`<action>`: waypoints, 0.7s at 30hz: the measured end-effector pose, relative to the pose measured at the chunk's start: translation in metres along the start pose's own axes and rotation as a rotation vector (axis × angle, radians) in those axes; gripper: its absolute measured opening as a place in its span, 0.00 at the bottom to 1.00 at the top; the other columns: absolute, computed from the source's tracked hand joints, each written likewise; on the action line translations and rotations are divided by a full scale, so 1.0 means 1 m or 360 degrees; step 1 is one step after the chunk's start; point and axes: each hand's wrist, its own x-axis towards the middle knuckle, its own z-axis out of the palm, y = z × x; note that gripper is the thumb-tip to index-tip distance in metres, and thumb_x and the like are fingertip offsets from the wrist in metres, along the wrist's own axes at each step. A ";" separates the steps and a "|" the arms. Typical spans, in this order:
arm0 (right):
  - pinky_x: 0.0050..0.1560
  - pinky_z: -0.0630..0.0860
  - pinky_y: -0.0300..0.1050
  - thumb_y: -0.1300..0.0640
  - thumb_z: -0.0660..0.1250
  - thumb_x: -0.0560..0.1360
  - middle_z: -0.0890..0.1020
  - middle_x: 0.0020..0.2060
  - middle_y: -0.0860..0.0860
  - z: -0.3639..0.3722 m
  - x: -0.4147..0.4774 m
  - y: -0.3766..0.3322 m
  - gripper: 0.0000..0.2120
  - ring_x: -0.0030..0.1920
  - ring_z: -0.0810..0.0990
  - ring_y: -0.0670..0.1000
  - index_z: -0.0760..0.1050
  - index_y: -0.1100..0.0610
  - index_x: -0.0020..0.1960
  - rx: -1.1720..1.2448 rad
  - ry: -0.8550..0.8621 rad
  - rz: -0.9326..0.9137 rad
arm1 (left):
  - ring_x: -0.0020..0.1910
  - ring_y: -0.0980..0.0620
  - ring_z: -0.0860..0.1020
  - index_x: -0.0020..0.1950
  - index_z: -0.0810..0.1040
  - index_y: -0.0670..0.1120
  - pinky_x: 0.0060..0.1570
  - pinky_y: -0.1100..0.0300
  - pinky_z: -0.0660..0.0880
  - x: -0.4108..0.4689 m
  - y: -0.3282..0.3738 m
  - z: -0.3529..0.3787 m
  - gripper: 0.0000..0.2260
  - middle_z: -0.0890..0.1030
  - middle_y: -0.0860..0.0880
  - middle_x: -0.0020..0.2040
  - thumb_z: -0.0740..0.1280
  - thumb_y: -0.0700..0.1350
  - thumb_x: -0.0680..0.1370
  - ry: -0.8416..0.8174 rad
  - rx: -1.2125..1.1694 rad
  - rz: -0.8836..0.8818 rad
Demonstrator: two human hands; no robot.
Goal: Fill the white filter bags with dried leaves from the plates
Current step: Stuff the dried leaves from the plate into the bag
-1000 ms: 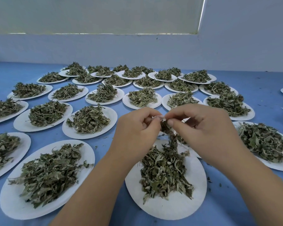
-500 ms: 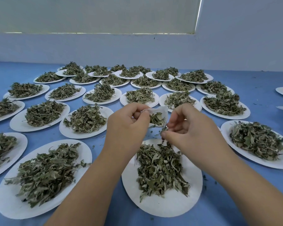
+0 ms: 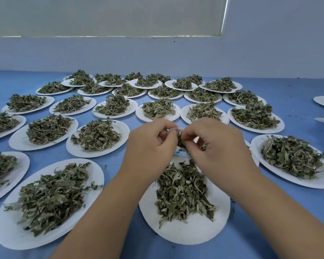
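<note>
Blue table, tons of leaf plates behind the nearest plate. Right above that plate, left hand pinches the mostly hidden white filter bag, and right hand pinches dried leaves against it.

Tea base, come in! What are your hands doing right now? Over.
Left hand pinches filter bag, only edge showing. Right hand pinches dried leaves at it. Both over near plate, nothing blocking.
</note>
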 end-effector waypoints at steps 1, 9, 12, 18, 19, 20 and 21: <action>0.40 0.77 0.49 0.65 0.71 0.72 0.80 0.40 0.49 0.000 0.000 0.000 0.05 0.40 0.77 0.50 0.79 0.56 0.43 -0.0018 0.0001 -0.0023 | 0.25 0.58 0.65 0.40 0.80 0.54 0.26 0.69 0.62 0.000 0.000 0.000 0.10 0.73 0.45 0.28 0.67 0.40 0.76 -0.0012 0.0004 0.0003; 0.35 0.76 0.51 0.67 0.71 0.70 0.80 0.38 0.52 -0.002 0.000 0.001 0.05 0.38 0.77 0.54 0.78 0.59 0.42 -0.0125 -0.0019 -0.0120 | 0.25 0.57 0.65 0.42 0.82 0.50 0.27 0.68 0.62 -0.001 0.004 0.000 0.09 0.74 0.44 0.29 0.66 0.38 0.76 -0.0040 -0.0015 -0.0032; 0.35 0.76 0.51 0.66 0.72 0.70 0.80 0.35 0.50 -0.003 -0.001 0.000 0.05 0.39 0.77 0.55 0.78 0.57 0.40 -0.0218 -0.0033 -0.0129 | 0.24 0.58 0.63 0.41 0.82 0.52 0.25 0.68 0.61 0.001 0.004 -0.001 0.10 0.70 0.51 0.26 0.66 0.39 0.76 0.0012 -0.0102 -0.0107; 0.34 0.72 0.50 0.56 0.63 0.78 0.74 0.31 0.44 0.003 0.004 0.001 0.07 0.41 0.68 0.50 0.79 0.51 0.44 -0.0401 -0.0248 -0.0058 | 0.25 0.57 0.67 0.40 0.82 0.53 0.26 0.67 0.65 0.000 0.008 -0.001 0.10 0.76 0.48 0.29 0.67 0.38 0.76 -0.0076 -0.0159 -0.0138; 0.35 0.71 0.49 0.55 0.62 0.79 0.74 0.31 0.43 0.002 0.004 0.003 0.08 0.41 0.67 0.50 0.79 0.51 0.45 -0.0378 -0.0289 -0.0072 | 0.25 0.57 0.67 0.40 0.82 0.53 0.26 0.68 0.65 0.000 0.007 -0.001 0.10 0.77 0.49 0.29 0.67 0.39 0.76 -0.0073 -0.0157 -0.0147; 0.38 0.72 0.50 0.54 0.62 0.79 0.76 0.33 0.43 0.001 0.003 0.004 0.08 0.42 0.68 0.50 0.80 0.51 0.46 -0.0304 -0.0322 -0.0091 | 0.25 0.58 0.67 0.40 0.82 0.52 0.25 0.68 0.65 0.000 0.007 -0.001 0.10 0.76 0.51 0.28 0.67 0.39 0.77 -0.0061 -0.0153 -0.0161; 0.42 0.73 0.50 0.55 0.63 0.78 0.79 0.37 0.43 -0.001 0.001 0.005 0.08 0.43 0.70 0.51 0.81 0.52 0.47 -0.0197 -0.0325 -0.0112 | 0.24 0.59 0.67 0.40 0.82 0.52 0.25 0.69 0.64 0.000 0.007 -0.002 0.09 0.76 0.54 0.27 0.67 0.39 0.77 -0.0041 -0.0149 -0.0179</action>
